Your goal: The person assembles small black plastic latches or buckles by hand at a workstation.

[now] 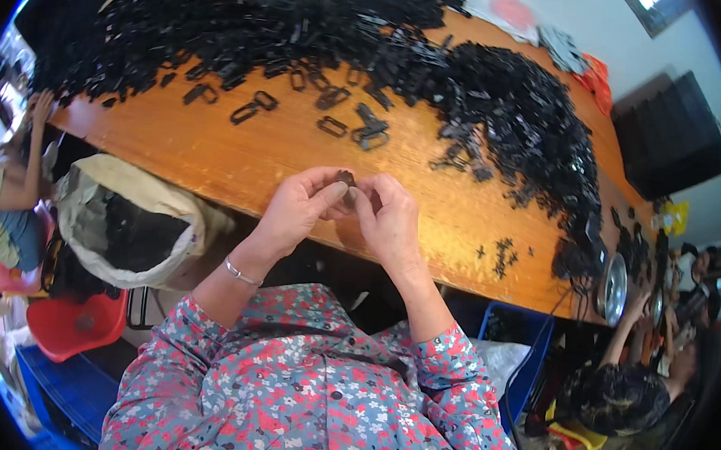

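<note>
My left hand (299,206) and my right hand (390,219) meet over the near edge of the wooden table (240,150). Pinched between the fingertips of both is a small dark plastic part (345,179), mostly covered by my fingers, so its exact shape is hidden. Beyond my hands lie loose black oblong frames (331,126) and a few black pieces stacked together (370,130). A long heap of black plastic parts (307,33) spreads across the far side and curves down to the right.
A white sack (182,204) with dark contents stands left of me, near a red chair (78,322). Tiny black cross-shaped pieces (502,258) lie at right. A blue crate (526,362) is beside my right arm. Other people sit at the far left (12,192) and right (616,397).
</note>
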`<state>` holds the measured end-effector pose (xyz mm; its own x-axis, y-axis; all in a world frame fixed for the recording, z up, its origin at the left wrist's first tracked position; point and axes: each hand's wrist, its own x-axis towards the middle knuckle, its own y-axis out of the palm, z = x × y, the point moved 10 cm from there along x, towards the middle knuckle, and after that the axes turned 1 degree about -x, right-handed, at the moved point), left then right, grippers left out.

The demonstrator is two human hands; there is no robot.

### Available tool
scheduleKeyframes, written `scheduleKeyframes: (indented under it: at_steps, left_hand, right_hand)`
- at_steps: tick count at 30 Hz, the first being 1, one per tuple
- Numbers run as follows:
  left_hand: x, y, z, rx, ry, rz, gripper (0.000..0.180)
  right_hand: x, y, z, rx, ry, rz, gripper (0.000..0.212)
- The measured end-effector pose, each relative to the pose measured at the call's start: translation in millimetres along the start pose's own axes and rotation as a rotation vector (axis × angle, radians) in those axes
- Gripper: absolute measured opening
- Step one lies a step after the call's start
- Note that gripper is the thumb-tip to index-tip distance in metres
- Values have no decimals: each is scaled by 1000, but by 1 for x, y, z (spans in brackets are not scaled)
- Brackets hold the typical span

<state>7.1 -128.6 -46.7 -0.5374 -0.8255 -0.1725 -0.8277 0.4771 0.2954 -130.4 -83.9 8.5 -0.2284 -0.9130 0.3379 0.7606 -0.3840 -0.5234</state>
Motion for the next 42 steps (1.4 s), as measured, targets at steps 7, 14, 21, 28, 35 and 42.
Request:
scheduleKeyframes:
  at_steps: [7,14,21,28,35,42]
  left_hand:
    - [14,16,19,34,-40,10,28]
    - [13,24,18,12,-21,59,31]
    - [9,20,17,-5,0,81,34]
    - [9,22,12,8,11,84,35]
    - [-2,39,9,-93,20,160,35]
    - [-16,56,-4,-172,91,195,36]
  right_hand:
    - [15,-86,-73,-293,-61,-189,10]
    - [43,-97,-100,-566,157,-196,11]
    - [22,-76,-68,-515,-15,-8,9]
    - [6,-73,-60,-417,5,19,14]
    - [-16,-64,-11,-5,43,-83,13]
    - [-29,-60,19,120,-48,-180,13]
